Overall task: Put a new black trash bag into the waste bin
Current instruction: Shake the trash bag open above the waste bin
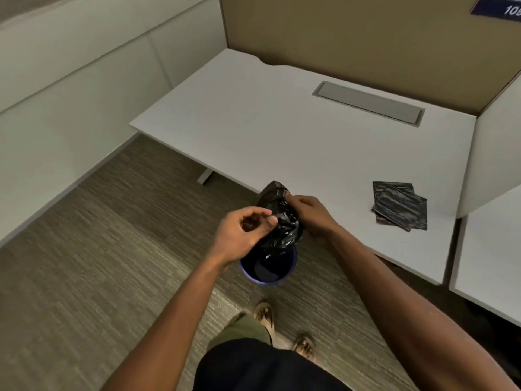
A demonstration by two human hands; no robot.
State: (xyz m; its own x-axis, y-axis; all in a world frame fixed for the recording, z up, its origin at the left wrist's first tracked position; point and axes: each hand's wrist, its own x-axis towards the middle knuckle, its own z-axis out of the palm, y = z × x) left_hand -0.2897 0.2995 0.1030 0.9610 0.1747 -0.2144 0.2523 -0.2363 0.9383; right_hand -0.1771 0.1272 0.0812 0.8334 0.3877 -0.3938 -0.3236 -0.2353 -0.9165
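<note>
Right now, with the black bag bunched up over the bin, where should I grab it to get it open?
Grip the bag at its top edge, where the right hand already pinches it, and bring the left hand in from the opposite side. The loose end hangs down toward the bin, so the mouth is probably up top; pulling the two layers apart there should open it.

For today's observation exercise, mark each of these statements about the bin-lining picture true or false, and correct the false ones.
1. Both hands hold the black bag above the bin. True: left hand and right hand grip it.
2. The bin stands on the desk. False: it stands on the carpet beside the desk.
3. Folded spare bags lie on the desk. True.
4. The bag already lines the bin's rim. False: it is bunched up in the hands.
5. The bin is red. False: its rim looks blue-purple.
</note>
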